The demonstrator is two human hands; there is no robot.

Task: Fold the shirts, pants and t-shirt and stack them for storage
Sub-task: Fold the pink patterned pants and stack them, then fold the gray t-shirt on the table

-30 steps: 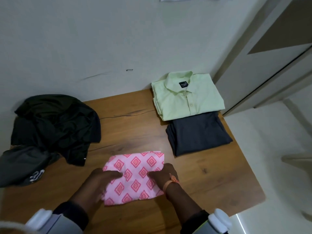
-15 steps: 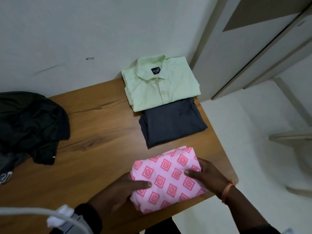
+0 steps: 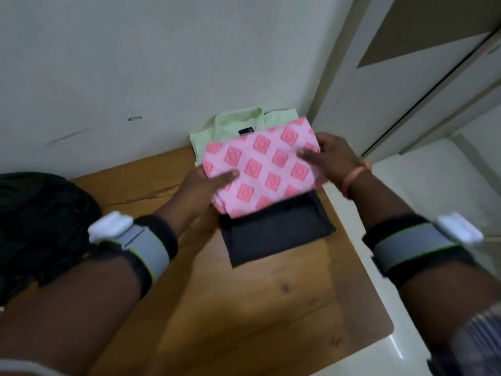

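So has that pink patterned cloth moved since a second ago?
Yes. The folded pink cloth has left the table's near edge and now hangs, gripped by both hands, over the green shirt and dark pants by the wall.

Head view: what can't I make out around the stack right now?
- Green shirt: mostly hidden under the pink folded garment.
- Whether the pink garment rests on the stack or hangs above: cannot tell.
- Dark folded pants: top edge covered.
- Black clothes pile: cut off by the left edge.
- Both hands, left, right: motion-blurred.
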